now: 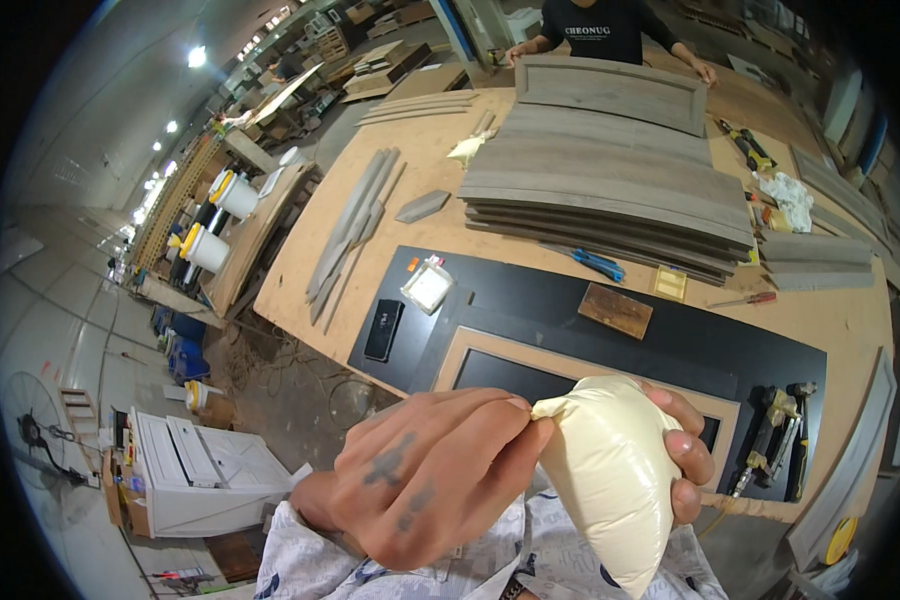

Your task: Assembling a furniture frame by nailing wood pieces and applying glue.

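Note:
In front of my chest I hold a plump, pale yellow plastic bag, filled with something soft and tapering toward its lower end. My left hand pinches the bag's gathered upper-left corner between thumb and fingers. Around the bag's right side curl the fingers of my right hand; the rest of that hand is hidden behind the bag. Beneath lies a light wooden frame on a black board, partly covered by my hands and the bag.
Grey-brown panels are stacked across the table, where another person holds the top frame. A brown block, black phone-like object, white tub and blue-handled tool lie nearer. Air tools sit at right.

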A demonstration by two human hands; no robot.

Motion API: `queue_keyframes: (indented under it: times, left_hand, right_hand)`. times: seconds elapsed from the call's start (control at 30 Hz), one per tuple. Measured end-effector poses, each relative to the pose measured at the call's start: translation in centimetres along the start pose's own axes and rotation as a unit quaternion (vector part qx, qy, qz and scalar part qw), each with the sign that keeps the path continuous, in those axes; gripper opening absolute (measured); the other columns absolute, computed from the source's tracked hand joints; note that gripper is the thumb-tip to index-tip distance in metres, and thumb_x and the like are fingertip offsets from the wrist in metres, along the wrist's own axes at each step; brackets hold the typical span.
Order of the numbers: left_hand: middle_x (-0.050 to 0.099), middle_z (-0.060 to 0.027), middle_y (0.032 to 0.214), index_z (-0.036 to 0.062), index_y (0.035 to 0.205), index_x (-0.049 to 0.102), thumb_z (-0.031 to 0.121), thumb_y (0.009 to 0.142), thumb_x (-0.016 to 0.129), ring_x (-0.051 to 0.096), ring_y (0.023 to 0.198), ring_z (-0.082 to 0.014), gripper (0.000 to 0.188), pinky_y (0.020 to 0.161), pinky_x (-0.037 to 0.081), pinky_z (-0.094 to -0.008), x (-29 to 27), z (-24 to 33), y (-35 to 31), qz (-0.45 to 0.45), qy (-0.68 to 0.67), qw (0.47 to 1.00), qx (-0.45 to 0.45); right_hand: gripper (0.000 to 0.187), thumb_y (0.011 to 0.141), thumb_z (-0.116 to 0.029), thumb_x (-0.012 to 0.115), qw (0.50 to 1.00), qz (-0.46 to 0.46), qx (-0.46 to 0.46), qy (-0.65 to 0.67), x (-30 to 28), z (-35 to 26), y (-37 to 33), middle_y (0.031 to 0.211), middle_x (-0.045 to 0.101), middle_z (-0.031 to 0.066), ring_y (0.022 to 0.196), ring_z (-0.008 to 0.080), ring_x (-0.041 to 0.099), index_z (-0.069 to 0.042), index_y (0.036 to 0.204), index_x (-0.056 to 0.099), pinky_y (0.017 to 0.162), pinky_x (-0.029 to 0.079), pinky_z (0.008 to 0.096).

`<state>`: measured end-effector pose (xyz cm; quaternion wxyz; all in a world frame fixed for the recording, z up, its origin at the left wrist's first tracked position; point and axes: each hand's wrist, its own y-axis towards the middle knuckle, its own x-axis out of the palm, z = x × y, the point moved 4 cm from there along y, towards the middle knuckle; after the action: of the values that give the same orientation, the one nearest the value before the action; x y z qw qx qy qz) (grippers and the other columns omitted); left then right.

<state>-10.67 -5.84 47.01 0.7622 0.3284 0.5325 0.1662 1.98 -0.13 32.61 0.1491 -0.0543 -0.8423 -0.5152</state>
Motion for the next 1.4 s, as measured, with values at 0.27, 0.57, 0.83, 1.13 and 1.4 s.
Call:
queue_keyframes:
  times: [0.27,0.57,0.83,1.13,1.4]
  left_hand:
    - [0.07,-0.0165,0.075,-0.0046,0.093,0.065,0.003,0.083,0.076,0.072,0.064,-0.0258,0.017,0.054,0.059,-0.0332,0.4,-0.8,-0.2,0.034,0.04,0.998,0.042]
    - [0.064,-0.0134,0.071,-0.0083,0.086,0.064,0.0,0.076,0.074,0.064,0.058,-0.0219,0.016,0.052,0.054,-0.0292,0.4,-1.8,0.2,0.034,0.076,0.99,0.112]
    - [0.064,-0.0113,0.069,-0.0044,0.089,0.061,0.008,0.092,0.066,0.066,0.057,-0.0222,0.014,0.049,0.054,-0.0308,-0.6,-2.2,0.4,0.002,0.095,0.981,0.168]
    - [0.066,-0.011,0.075,-0.0008,0.094,0.058,0.01,0.094,0.064,0.068,0.063,-0.0211,0.012,0.053,0.055,-0.0301,-1.5,-3.1,-0.5,-0.027,-0.05,0.996,0.071]
    - [0.065,-0.0114,0.08,-0.0045,0.097,0.06,0.0,0.086,0.068,0.061,0.061,-0.0199,0.014,0.052,0.05,-0.0296,-1.0,-3.1,-1.1,-0.053,-0.198,0.979,-0.008]
  right_hand:
    - [0.076,0.084,-0.019,0.076,0.999,0.004,-0.012,-0.038,0.8,0.0,0.3,0.135,0.043,0.0118,0.111,0.0418,0.058,-0.021,0.145,0.032,0.082,0.066,0.046]
    - [0.078,0.085,-0.019,0.076,0.998,-0.051,-0.022,-0.035,0.2,0.2,0.2,0.135,0.043,0.0139,0.11,0.0421,0.059,-0.017,0.147,0.029,0.08,0.066,0.0442]
    - [0.071,0.09,-0.024,0.069,1.0,-0.024,-0.01,-0.018,0.5,-0.1,-0.1,0.135,0.043,0.0139,0.105,0.0428,0.061,-0.017,0.147,0.027,0.074,0.067,0.0465]
    - [0.069,0.084,-0.023,0.075,0.994,-0.008,0.08,0.075,-0.1,-0.2,-1.2,0.122,0.053,0.0186,0.102,0.0414,0.063,-0.008,0.139,0.037,0.081,0.062,0.0455]
    - [0.089,0.074,-0.029,0.083,0.955,-0.034,0.291,0.041,-1.7,0.6,-3.4,0.122,0.058,0.0198,0.114,0.0301,0.061,0.006,0.14,0.035,0.095,0.05,0.0393]
